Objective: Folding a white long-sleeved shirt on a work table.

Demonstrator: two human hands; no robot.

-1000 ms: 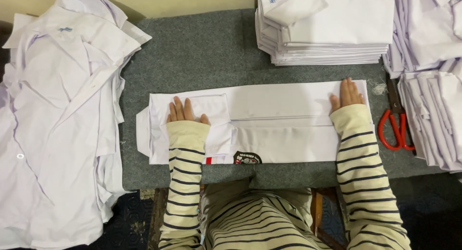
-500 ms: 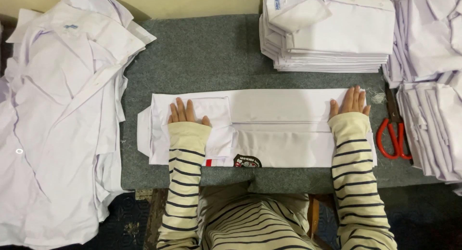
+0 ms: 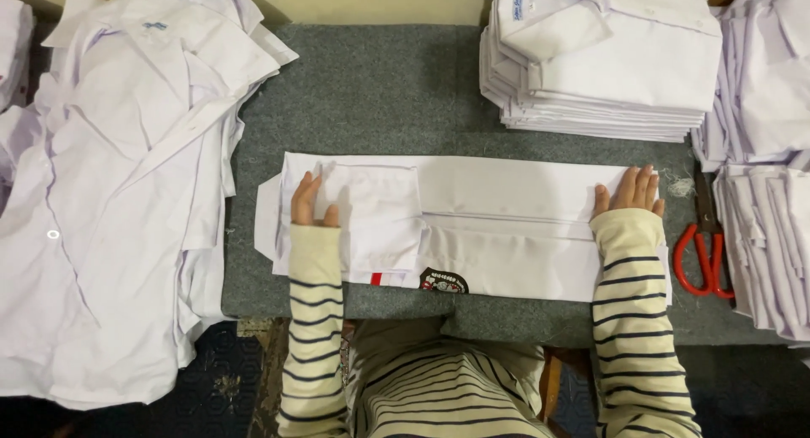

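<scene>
Small blue collar label [image 3: 517, 5] atop the folded stack; round dark badge [image 3: 444, 281], perhaps embroidered.

Both arms are stretched forward toward twelve o'clock in striped sleeves. The left hand [image 3: 309, 203] is laid flat, fingers spread. The right hand [image 3: 630, 191] is pressed down, fingers together.

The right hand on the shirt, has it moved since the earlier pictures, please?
Yes. The right hand has slid slightly away from the red scissors, inward along the white shirt.
</scene>
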